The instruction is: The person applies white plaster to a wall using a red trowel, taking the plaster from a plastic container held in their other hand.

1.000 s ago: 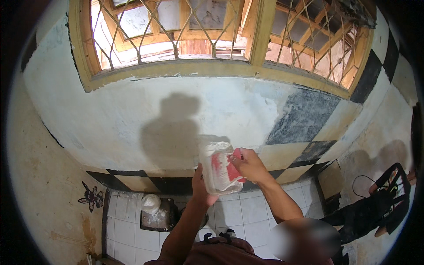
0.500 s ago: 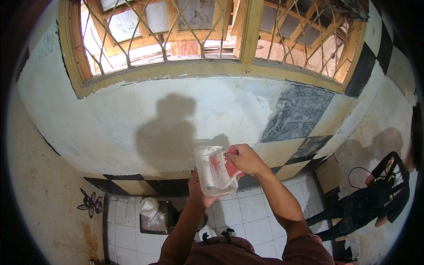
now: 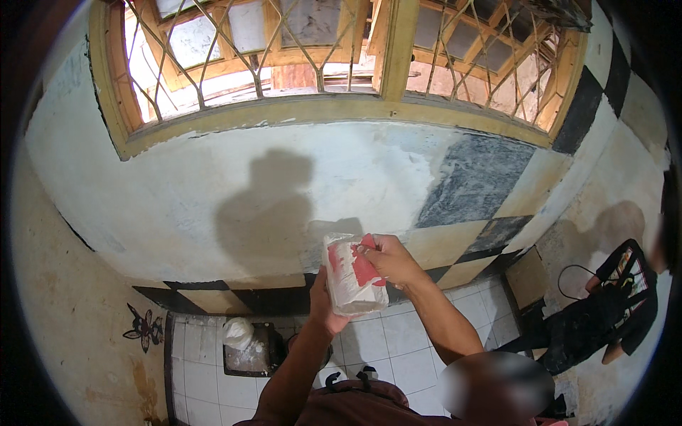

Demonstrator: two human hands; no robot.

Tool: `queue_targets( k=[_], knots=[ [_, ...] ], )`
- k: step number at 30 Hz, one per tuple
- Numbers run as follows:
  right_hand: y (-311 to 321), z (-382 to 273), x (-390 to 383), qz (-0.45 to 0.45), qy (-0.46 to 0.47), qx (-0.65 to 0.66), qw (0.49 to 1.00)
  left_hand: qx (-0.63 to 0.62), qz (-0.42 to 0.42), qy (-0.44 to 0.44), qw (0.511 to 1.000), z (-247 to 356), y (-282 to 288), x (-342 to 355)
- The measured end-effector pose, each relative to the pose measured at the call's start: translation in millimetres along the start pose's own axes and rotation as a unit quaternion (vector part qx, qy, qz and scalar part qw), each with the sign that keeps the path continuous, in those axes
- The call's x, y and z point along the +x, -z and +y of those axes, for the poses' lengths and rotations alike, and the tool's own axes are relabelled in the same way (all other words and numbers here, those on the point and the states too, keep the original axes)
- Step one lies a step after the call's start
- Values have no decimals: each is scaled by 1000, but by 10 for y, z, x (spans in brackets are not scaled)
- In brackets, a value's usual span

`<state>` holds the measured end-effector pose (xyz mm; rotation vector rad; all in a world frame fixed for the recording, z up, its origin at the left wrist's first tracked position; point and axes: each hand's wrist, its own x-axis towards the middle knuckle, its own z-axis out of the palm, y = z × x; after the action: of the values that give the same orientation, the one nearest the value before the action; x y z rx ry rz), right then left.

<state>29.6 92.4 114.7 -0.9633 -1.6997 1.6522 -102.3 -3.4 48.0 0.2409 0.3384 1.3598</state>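
Observation:
My left hand (image 3: pixel 324 307) is wrapped round the side and bottom of a clear plastic container (image 3: pixel 356 305) with white putty smeared inside. Pinched in my right hand (image 3: pixel 395 260) is a red putty scraper (image 3: pixel 366 271), its blade lying over the container's opening and coated with white paste. Both hands are in front of the wall (image 3: pixel 341 184), whose upper part is coated white over black and cream checks. My left fingertips are partly hidden behind the container.
A yellow-framed window (image 3: pixel 284 110) with a metal grille runs above. On the tiled floor, a white bag (image 3: pixel 238 332) rests on a dark stand (image 3: pixel 259 358). Another person (image 3: pixel 590 319) in dark clothes is at right. A blurred round shape (image 3: pixel 497 387) covers the lower right.
The red scraper has shifted and turned over the container, so more of its face shows and carries white paste. The container is tilted differently. A blurred shape has appeared at lower right.

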Motion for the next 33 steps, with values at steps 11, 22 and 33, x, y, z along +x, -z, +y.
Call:
queue_targets(
  k=[11,22,33],
  knots=[
    [158,-294,-313,158,211,-71,962,-18,-66,-79,995,130,-101,4],
    [274,39,-206,137,83,136,978,-20,-66,-95,993,146,-178,52],
    [203,106,-235,76,3,489,869,-32,-55,-113,992,196,-110,127]
  ],
)
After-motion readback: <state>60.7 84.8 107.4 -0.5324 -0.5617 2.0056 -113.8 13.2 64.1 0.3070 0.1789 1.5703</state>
